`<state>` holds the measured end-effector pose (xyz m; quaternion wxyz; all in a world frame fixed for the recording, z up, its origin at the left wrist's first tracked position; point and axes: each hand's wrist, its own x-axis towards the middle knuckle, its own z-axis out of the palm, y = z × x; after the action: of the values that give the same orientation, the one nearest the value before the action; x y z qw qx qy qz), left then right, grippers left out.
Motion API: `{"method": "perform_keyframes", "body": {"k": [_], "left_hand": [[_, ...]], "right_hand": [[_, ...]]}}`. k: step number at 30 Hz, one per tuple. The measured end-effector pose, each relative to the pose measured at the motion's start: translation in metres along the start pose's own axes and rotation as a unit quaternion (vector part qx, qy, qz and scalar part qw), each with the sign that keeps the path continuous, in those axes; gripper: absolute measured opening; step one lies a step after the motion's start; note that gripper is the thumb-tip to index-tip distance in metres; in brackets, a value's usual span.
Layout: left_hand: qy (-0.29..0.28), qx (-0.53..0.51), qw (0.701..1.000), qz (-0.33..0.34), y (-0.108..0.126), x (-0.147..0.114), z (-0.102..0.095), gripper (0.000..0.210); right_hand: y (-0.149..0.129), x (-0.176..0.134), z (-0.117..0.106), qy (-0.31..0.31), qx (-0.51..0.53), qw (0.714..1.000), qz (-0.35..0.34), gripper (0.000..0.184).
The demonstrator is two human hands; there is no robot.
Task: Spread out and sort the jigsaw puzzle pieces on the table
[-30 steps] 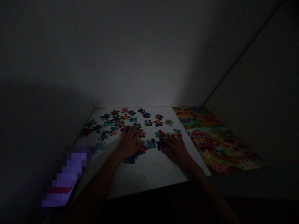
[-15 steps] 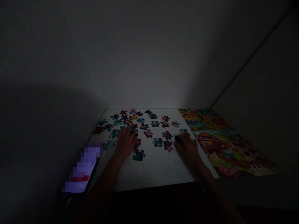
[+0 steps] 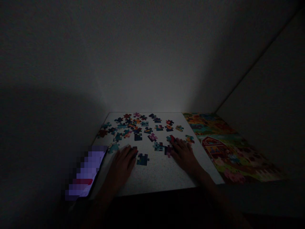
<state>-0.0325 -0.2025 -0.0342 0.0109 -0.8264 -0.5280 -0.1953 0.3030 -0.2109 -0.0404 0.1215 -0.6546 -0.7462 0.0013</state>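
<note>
Head cam, v dim room, but you can make out both hands palm-down, low over a white surface (image 3: 154,178) with loose jigsaw pcs around them. L hand (image 3: 124,160) has its fingers loosely bent and close together, w/ a dark pc (image 3: 135,149) poking out by the fingertips; can't tell if it's gripped or just covered. R hand (image 3: 184,152) is half spread, fingertips right at a red-and-teal pc (image 3: 170,139) and thumb side by a purple pc (image 3: 168,151); looks more like resting on them than pinching, but tbh too dark to tell. Btwn the hands: a grey-teal pc (image 3: 158,146) right beside the purple one, a pink pc (image 3: 152,137) a bit farther out, and a dark blue pc (image 3: 142,159) just right of the L hand. Most of the other pcs (image 3: 117,137) are bunched beyond the L hand, some overlapping, w/ a looser scatter ahead of the R hand, prob spaced out so each pattern reads better. Pcs I can make out are mostly pic side up, prob same reason. Right of the R hand is a farm pic (image 3: 226,152), maybe put there to stay out of the way, idk. Left of the L hand there's a pixelated lit screen (image 3: 89,171), apart from the pcs, prob so it doesn't cover any.
</note>
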Motion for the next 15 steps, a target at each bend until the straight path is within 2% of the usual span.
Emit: {"method": "perform_keyframes", "body": {"k": [4,8,11,15], "left_hand": [[0.017,0.014,0.999,0.036,-0.002,-0.033,0.004,0.044],[0.050,0.009,0.998,0.042,0.009,-0.041,-0.002,0.038],[0.046,-0.004,0.996,0.079,0.022,-0.037,-0.011,0.036],[0.000,-0.039,0.990,0.135,0.031,-0.036,-0.022,0.038]], "right_hand": [[-0.004,0.032,-0.002,-0.039,-0.002,0.999,0.018,0.059],[-0.006,0.065,-0.003,-0.061,0.008,0.997,0.049,0.061],[-0.009,0.081,-0.003,-0.041,0.028,0.996,0.075,0.060],[0.002,0.079,-0.004,0.024,0.063,0.996,0.065,0.054]]}}
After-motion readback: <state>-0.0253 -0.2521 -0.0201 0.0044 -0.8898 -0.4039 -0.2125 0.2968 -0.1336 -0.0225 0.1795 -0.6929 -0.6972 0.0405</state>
